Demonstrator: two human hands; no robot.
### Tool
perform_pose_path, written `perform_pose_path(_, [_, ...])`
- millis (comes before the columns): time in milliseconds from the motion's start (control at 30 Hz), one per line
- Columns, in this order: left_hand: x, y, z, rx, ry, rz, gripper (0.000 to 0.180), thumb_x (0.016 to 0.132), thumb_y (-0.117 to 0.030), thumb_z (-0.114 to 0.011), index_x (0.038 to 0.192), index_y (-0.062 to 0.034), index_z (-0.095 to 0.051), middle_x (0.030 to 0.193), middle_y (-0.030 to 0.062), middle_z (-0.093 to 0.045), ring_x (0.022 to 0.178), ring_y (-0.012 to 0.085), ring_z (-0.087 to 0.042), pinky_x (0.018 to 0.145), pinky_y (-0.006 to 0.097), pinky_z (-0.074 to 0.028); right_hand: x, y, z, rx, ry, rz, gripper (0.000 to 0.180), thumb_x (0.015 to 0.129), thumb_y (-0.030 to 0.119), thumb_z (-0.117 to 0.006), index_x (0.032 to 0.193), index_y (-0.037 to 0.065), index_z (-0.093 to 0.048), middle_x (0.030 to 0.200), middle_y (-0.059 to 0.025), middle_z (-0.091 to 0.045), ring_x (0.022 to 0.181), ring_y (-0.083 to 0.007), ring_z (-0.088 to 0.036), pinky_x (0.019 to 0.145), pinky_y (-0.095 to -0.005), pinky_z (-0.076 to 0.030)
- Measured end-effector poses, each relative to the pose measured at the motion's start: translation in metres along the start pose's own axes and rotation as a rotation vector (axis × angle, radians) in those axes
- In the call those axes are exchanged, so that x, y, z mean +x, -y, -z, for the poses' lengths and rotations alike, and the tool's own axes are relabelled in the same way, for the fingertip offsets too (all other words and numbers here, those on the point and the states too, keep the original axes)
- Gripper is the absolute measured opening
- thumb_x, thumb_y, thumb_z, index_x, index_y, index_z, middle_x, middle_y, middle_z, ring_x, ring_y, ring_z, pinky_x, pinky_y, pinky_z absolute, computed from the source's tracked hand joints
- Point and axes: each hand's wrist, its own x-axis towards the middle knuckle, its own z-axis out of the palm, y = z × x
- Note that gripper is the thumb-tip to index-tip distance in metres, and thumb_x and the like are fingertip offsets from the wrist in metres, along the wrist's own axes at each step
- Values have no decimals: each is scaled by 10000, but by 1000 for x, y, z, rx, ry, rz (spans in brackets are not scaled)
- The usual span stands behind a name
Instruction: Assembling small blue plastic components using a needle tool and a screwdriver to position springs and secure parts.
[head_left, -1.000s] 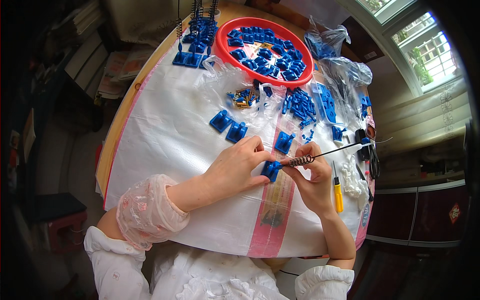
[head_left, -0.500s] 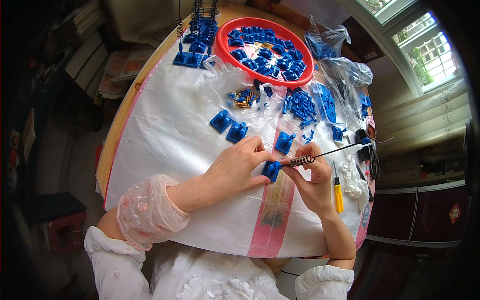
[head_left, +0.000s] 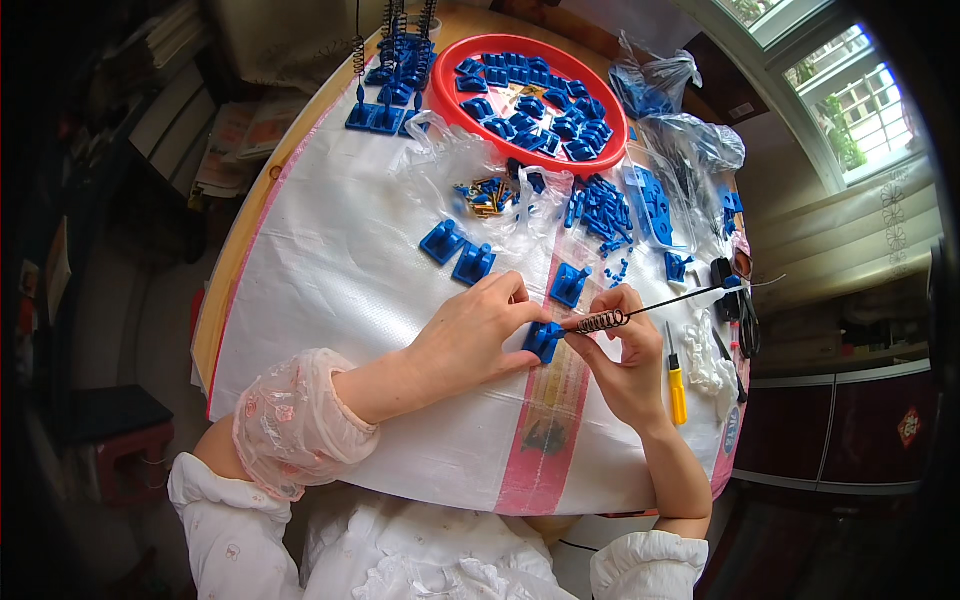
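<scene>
Between thumb and fingers, my left hand (head_left: 478,328) grips a small blue plastic base (head_left: 541,345) by its edges, just above the sheet. My right hand (head_left: 625,352) pinches a thin black rod with a coil spring (head_left: 603,321) close to its end. The rod's tip meets the blue base; whether it sits inside the base I cannot tell. From the spring the rod runs to the upper right, to a white tip with a thin wire. Another blue base with an upright peg (head_left: 570,285) stands just beyond my hands, and two joined-looking blue bases (head_left: 457,252) stand farther left.
At the back, a red round tray (head_left: 440,92) holds many blue parts. Finished-looking bases with springs (head_left: 376,118) stand at the far left. Brass screws (head_left: 490,197) and blue pegs (head_left: 605,210) lie in piles. A yellow-handled screwdriver (head_left: 678,395) and black scissors (head_left: 748,335) lie at right.
</scene>
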Motion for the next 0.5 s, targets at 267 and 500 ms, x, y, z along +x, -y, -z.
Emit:
perform_pose_path(267, [-1,1,-1,3,2,8,441,790,-214,-884,1199,-130,-741,1080,109,-608,1034,284,-624,877,392,-533,0,0,0,-10,-1,0,247,772,-13,-844,996,89,-818,990,-53,-566,974,-205,-584,836,-324,-479])
perform_pose_path(500, [1,0,0,0,0,-4,436,786,-208,-885,1188,-122,-739,1080,111,-605,1033,286,-624,879,392,-533,0,1,0,-12,-6,8,250,773,-12,-845,997,93,-819,992,-54,-565,973,-207,-583,836,-326,-480])
